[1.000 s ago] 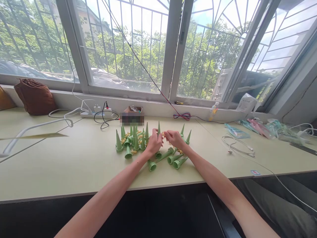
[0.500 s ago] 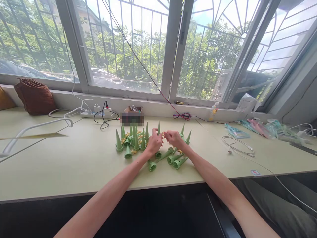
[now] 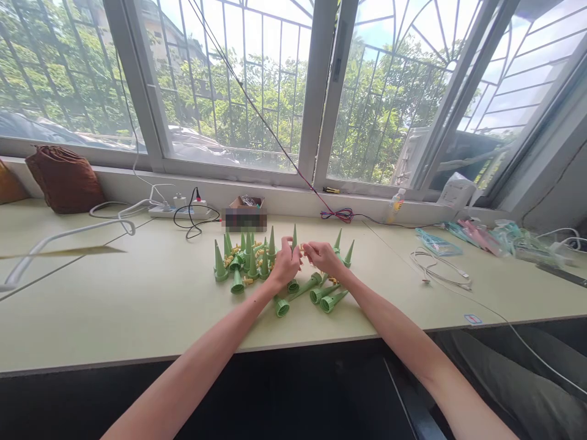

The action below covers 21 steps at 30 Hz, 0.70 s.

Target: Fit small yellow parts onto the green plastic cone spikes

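Observation:
My left hand (image 3: 286,264) is closed around a green plastic watering spike (image 3: 295,235), held upright with its tip pointing up. Close against it on the right, my right hand (image 3: 323,256) pinches a small yellow valve (image 3: 301,247) at the spike's side; the fingers partly hide it. Left of my hands, several green spikes (image 3: 221,263) stand point up among small yellow valves (image 3: 249,281). Below and between my wrists, more spikes (image 3: 327,303) lie on their sides, open ends toward me. Two upright spikes (image 3: 349,253) show behind my right wrist.
The pale table (image 3: 160,305) ends in front of me. A power strip (image 3: 181,211) and a small open box (image 3: 244,214) stand by the window wall. At right lie a coiled white cable (image 3: 440,269) and plastic bags (image 3: 486,237); a brown bag (image 3: 66,180) sits far left.

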Available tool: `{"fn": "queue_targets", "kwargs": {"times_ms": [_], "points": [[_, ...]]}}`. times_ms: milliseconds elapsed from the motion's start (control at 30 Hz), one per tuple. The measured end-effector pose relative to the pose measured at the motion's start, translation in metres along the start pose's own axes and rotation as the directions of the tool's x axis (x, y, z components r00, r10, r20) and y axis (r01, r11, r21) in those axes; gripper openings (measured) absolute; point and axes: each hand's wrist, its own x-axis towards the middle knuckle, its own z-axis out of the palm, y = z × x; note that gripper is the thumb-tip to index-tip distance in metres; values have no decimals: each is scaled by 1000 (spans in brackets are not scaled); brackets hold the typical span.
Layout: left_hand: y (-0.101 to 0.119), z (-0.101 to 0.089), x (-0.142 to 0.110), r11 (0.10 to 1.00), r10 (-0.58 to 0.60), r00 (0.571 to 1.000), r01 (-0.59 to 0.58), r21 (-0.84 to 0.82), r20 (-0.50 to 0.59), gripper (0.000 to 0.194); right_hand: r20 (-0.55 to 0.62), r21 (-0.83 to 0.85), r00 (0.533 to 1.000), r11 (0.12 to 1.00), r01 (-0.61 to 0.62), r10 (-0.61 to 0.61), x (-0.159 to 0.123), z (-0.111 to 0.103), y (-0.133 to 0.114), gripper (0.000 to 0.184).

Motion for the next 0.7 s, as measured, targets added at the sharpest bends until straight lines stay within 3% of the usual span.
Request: {"fn": "queue_targets", "kwargs": {"times_ms": [233,567,700], "points": [[0,0,0,1000,-18,1000,18,4,-16,26,-12,89,999,995,32,-31,0,0,-6,20],[-5,1,1,998,23,1000,-24,59,9,25,14,-54,1000,998,9,-8,1,1,0,46],[-3,0,1,999,12,1000,-12,38,-5,26,-11,-31,1000,999,10,-10,0,0,-2,40]]}}
